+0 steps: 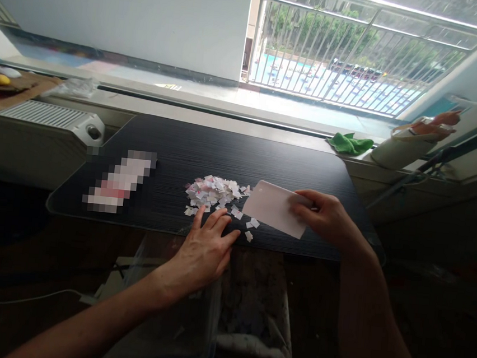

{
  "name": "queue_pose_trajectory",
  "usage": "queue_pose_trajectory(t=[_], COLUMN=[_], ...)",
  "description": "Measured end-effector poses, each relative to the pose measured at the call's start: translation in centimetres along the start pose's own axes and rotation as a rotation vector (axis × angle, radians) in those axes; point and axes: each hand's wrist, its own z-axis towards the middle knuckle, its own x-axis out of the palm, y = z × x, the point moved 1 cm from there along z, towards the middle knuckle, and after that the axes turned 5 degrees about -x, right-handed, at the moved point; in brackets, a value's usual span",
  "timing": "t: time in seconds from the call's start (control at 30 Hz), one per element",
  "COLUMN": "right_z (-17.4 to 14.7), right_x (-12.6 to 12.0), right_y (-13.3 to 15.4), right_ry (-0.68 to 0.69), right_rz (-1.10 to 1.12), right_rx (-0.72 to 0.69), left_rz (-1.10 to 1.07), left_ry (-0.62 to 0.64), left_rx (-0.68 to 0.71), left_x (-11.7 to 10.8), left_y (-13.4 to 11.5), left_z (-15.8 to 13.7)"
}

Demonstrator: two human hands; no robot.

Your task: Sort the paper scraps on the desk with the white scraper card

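Note:
A heap of small white and pinkish paper scraps [214,191] lies mid-table, with a few loose pieces [249,236] to its right. My left hand [211,235] rests at the heap's near edge, fingers spread, fingertips by the scraps. In my right hand [321,215] is a flat white card [275,208], gripped at its right side between thumb and fingers. The card's left edge comes down beside the scraps; whether it touches the table I cannot tell.
The black table [178,139] stands below a window. A blurred-out flat item [120,181] lies on its left. Under its front edge is a clear plastic bin [166,318]. A green cloth [350,143] and a pale container [404,147] sit on the sill, right; a white heater [54,119] stands left.

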Motion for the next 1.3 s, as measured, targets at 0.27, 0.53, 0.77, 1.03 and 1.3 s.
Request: queue_pose_trajectory(t=[0.27, 0.53, 0.77, 1.03, 1.3], right_z=[-0.1, 0.5, 0.7, -1.1, -0.8], right_x=[-0.8, -0.5, 1.0, -1.5, -1.5], right_y=[0.0, 0.2, 1.1, 0.5, -0.1], right_ry=[0.072, 0.053, 0.075, 0.111, 0.057], right_rz=[-0.077, -0.097, -0.062, -0.145, -0.113], right_rx=[0.032, 0.013, -0.055, 0.032, 0.029], left_rz=[-0.002, 0.009, 0.004, 0.006, 0.068], left_ry=[-0.02, -0.032, -0.018, -0.008, 0.012], left_rx=[-0.025, -0.033, -0.028, -0.036, 0.025], left_x=[-0.7, -0.9, -0.8, -1.0, -0.4], left_y=[0.6, 0.7, 0.8, 0.7, -0.1], left_z=[-0.4, -0.6, -0.7, -0.9, 1.3])
